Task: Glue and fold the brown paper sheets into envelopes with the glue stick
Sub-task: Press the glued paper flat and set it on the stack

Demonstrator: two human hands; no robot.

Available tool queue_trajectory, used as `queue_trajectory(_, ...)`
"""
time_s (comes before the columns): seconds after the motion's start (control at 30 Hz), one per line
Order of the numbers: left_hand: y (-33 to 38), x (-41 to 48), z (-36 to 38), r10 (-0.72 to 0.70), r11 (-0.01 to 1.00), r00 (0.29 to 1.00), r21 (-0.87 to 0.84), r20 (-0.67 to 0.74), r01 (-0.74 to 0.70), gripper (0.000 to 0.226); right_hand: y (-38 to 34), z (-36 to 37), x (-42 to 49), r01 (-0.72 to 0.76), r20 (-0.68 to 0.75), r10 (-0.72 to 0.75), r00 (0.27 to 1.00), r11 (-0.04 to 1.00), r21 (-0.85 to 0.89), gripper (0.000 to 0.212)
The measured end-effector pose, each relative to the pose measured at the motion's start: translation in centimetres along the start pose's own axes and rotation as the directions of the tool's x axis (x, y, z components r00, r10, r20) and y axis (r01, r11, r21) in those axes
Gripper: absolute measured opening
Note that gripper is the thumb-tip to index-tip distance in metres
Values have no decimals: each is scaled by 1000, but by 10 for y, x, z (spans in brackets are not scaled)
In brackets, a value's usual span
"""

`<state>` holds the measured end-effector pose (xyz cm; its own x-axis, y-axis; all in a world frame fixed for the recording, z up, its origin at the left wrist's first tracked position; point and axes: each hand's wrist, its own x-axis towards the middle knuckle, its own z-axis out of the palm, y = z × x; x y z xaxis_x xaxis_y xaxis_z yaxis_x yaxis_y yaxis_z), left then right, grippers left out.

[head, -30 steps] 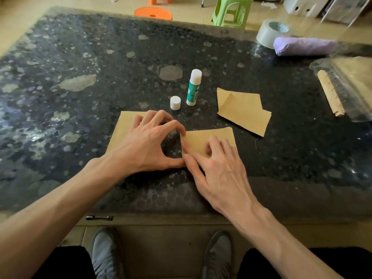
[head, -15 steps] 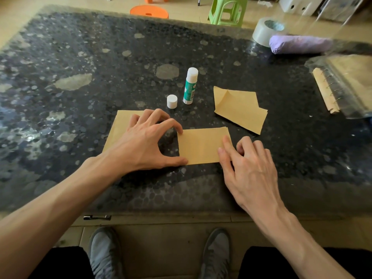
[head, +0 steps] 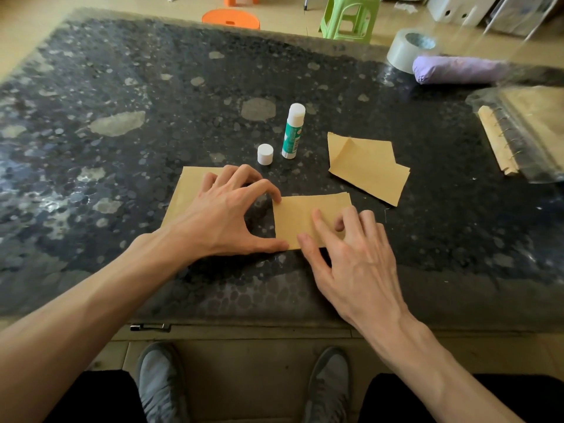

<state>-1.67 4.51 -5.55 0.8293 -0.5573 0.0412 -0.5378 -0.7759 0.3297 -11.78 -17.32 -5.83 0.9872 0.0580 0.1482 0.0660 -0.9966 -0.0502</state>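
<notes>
Fingers (head: 324, 228) press two brown sheets (head: 294, 215).

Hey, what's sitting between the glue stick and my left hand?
A white cap, upright on the tabletop beside the glue stick and just beyond the left hand. The head view shows it.

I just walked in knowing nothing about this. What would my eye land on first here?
Two bare hands meet at the near middle of the dark speckled table: the left hand touches the edge of a folded brown paper and the right hand rests its fingers on it. Just behind stands a green glue stick with its white cap off beside it, and another folded sheet lies to the right.
</notes>
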Motion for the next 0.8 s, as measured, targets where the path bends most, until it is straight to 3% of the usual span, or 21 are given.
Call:
queue_trajectory(0.33,-1,1,-2,0,1000,1000,6,25,0,75,-14,0,-4,135,32,-139,990,985,112,51)
queue_trajectory(0.8,2,2,-7,-25,1000,997,6,77,24,79,19,-3,-18,-89,6,90,996,989,-117,69)
